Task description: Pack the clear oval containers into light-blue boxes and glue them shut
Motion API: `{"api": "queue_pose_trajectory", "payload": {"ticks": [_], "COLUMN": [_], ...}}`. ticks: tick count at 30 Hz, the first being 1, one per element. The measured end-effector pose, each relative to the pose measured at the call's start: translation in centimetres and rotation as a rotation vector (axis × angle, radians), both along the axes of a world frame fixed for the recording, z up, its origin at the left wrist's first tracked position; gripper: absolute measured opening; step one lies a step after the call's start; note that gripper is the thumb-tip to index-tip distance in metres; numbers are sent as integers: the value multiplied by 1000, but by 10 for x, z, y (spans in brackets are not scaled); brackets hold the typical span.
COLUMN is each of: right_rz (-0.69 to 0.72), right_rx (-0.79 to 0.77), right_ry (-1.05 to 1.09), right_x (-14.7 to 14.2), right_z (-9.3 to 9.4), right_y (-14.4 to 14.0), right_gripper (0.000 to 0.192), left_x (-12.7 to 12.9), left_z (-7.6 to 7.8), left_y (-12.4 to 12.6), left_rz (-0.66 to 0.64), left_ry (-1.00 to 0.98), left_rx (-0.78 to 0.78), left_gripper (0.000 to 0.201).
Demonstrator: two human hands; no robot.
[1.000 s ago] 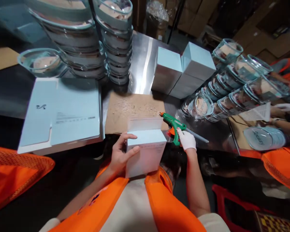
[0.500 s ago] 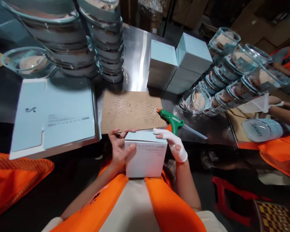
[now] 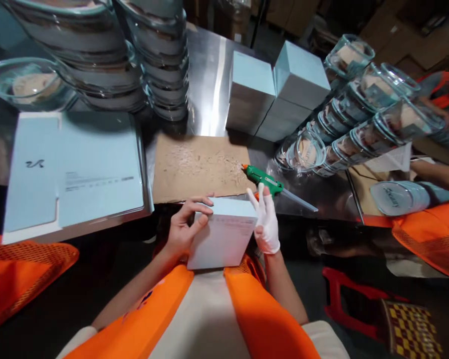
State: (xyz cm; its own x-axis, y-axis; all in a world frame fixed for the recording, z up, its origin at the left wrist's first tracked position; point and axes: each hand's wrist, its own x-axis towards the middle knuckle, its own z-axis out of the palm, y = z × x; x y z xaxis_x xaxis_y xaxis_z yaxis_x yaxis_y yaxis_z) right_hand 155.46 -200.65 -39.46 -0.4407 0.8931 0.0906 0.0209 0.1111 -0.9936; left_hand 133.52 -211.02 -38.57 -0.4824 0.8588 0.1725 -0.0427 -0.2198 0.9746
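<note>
The pale blue box (image 3: 224, 234) is held over the lap at the near edge of the steel table (image 3: 209, 89), at 6 o'clock in the head view, tilted slightly with its top face toward the camera. The left hand (image 3: 183, 230), bare, clasps the box's left side, thumb on the front face and fingers curled over the top edge. The right hand (image 3: 266, 224), in a white glove, lies flat against the right side with fingers extended upward; the two hands are apart, pressing the box between them. In my judgement the step is closing and setting a flap, and it is done well by keeping even, opposed pressure on both sides, holding the top edge square under the left fingers, and not shifting grip until the seam sits flush. Just beyond, at 12 o'clock, lies a brown cardboard mat (image 3: 200, 167) flecked with residue. At 1 o'clock the green glue gun (image 3: 264, 179) rests on the table, nozzle on the mat's corner, close to the gloved fingertips but not touched. At 10 o'clock sits a stack of flat blue carton blanks (image 3: 75, 169). Farther off, finished blue boxes (image 3: 277, 92) stand at 12 to 1 o'clock, stacked glass bowls (image 3: 134, 60) at 11 o'clock, and rows of glass bowls on their sides (image 3: 359, 104) at 2 o'clock, where another person's arm (image 3: 437, 174) reaches in.
</note>
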Motion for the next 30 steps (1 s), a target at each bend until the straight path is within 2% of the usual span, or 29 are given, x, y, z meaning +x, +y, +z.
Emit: {"api": "queue_pose_trajectory", "payload": {"ticks": [1, 2, 5, 6, 8, 10, 12, 15, 17, 19, 21, 24, 26, 27, 30], "right_rz": [-47, -85, -151, -149, -142, -171, -182, -73, -9, -6, -85, -286, -347, -337, -164], "right_rx": [36, 112, 522, 688, 970, 1108, 1106, 1067, 1085, 1081, 1040, 1024, 1127, 1200, 1412], "right_ry": [-1, -41, -337, -425, -479, -480, -518, -581, -574, -560, -514, -438, -476, -518, -606], "right_x": [7, 15, 41, 49, 58, 62, 63, 61, 58, 55, 53, 55, 54, 52, 43], "right_z": [-7, -15, -49, -62, -82, -91, -88, -71, -62, -59, -61, -66, -64, -59, -29], "right_y": [-4, -11, -39, -49, -62, -63, -53, -31, -19, -17, -25, -43, -50, -50, -33], "right_gripper": [131, 139, 135, 123, 82, 43, 28, 35, 39, 42, 50, 70, 64, 55, 24], "left_x": [-2, -3, -3, -2, 2, 6, 8, 6, 2, -1, -4, -8, -7, -6, -1], "left_z": [1, 2, 5, 6, 8, 11, 12, 11, 7, 0, -5, -8, -4, -1, 9], "left_y": [2, 4, 14, 18, 26, 32, 34, 34, 34, 37, 41, 47, 50, 51, 50], "left_rz": [47, 101, 223, 249, 291, 298, 248, 196, 221, 277, 356, 483, 492, 452, 252], "left_ry": [-50, -101, -220, -243, -299, -393, -473, -399, -317, -328, -419, -582, -644, -662, -694], "left_rx": [-18, -33, -59, -66, -89, -142, -224, -293, -270, -246, -236, -202, -174, -176, -225], "left_gripper": [33, 35, 40, 43, 48, 54, 59, 58, 52, 50, 51, 57, 66, 73, 97]}}
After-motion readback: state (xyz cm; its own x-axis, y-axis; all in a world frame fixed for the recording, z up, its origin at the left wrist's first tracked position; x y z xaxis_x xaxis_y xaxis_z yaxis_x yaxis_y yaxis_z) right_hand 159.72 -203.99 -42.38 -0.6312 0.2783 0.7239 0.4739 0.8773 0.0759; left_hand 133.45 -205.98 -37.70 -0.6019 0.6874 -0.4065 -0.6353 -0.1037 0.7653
